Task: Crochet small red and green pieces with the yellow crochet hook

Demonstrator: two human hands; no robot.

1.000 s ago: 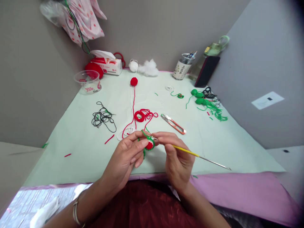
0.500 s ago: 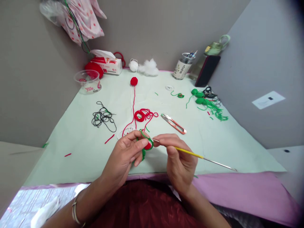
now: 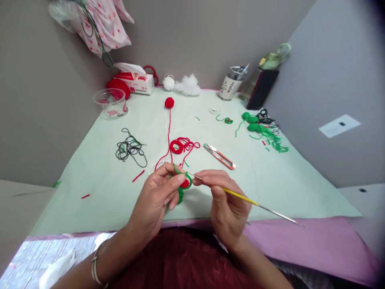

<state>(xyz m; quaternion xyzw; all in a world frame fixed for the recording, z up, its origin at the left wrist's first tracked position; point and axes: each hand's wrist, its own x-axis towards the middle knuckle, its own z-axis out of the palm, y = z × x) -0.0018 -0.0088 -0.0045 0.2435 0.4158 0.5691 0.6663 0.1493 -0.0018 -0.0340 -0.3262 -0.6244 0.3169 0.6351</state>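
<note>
My left hand [image 3: 161,190] pinches a small crochet piece [image 3: 185,183] of red, white and green yarn near the table's front edge. Part of the piece is hidden behind my fingers, and green yarn runs up over the index finger. My right hand [image 3: 228,200] is closed around the yellow grip of a crochet hook [image 3: 240,196]. The hook's thin left end meets the top of the crochet piece; its other metal end points down to the right. Just beyond my hands lies a coil of red yarn [image 3: 177,146].
Orange-handled thread snips [image 3: 221,156] lie right of centre. A black yarn tangle [image 3: 130,148] is at left, a red yarn ball [image 3: 169,102] farther back. Green crochet pieces [image 3: 254,122] lie at right near a phone [image 3: 263,89]. A plastic tub [image 3: 111,106] and tissue box [image 3: 140,83] stand back left.
The crochet piece and my left fingertips have shifted slightly left. The hook's free right end has dipped lower and to the right. Both hands keep their hold.
</note>
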